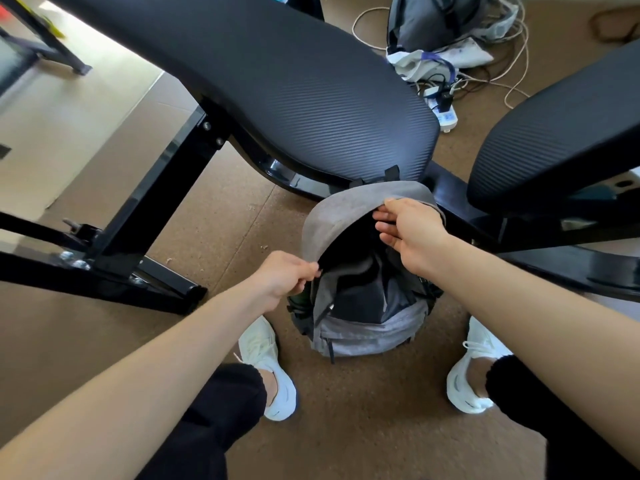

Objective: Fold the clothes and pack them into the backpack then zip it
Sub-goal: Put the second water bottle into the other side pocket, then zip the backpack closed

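Note:
A grey backpack (367, 332) stands upright on the brown floor between my two feet, its main compartment open at the top. Dark folded clothes (362, 294) fill the inside. My left hand (285, 275) pinches the left edge of the opening near the zip track. My right hand (410, 233) grips the upper flap of the backpack at its top right rim, thumb over the grey fabric and fingers under it. The zip puller itself is hidden.
A black padded bench (277, 84) on a black metal frame (166, 202) stands just behind the backpack, with a second black pad (561, 140) at the right. Another grey bag (433, 26), white cables and a power strip (445, 112) lie on the floor beyond. My white shoes (268, 368) flank the backpack.

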`<state>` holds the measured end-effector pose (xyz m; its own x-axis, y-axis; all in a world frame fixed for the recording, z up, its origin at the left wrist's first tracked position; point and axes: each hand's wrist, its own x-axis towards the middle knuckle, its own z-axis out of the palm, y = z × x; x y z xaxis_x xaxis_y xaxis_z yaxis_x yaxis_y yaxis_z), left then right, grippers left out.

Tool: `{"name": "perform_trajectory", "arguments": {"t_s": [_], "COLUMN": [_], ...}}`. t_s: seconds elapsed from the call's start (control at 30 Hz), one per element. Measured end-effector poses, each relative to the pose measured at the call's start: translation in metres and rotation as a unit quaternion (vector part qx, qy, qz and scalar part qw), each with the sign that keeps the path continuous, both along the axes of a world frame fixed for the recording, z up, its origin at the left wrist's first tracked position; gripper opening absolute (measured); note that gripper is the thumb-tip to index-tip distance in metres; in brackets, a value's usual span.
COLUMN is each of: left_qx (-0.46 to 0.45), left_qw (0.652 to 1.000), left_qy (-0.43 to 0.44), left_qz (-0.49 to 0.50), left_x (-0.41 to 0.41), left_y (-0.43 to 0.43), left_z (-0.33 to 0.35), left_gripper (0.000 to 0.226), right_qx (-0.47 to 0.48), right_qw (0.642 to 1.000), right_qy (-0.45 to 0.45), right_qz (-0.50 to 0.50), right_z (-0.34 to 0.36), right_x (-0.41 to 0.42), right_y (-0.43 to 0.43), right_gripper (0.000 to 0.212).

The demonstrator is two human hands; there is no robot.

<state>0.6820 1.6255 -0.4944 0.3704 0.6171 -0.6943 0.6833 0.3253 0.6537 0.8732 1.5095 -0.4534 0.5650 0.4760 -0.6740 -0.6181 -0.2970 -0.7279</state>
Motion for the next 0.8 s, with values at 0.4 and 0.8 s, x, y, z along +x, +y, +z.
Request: {"name": "perform_trajectory", "arguments": {"t_s": [0.4, 0.8], "left_qx": [0.127, 0.135], "left_qw": [0.987, 0.988], "left_qy": [-0.044, -0.041], "left_qz": [-0.086, -0.065], "left_x": [0.018, -0.004], "left_y": [0.000, 0.035], "left_z": [0.039, 0.037], "left_gripper": [0.031, 0.034], "right_qx": [-0.028, -0.058], "right_qw": [0.785, 0.619], "right_qy": [-0.465, -0.557], "right_qz": [0.408, 0.551], "right_z": [-0.023, -0.018], "right_x": [-0.031, -0.007], "right_y": [-0.009, 0.025], "right_gripper": [0.048, 0.035]}}
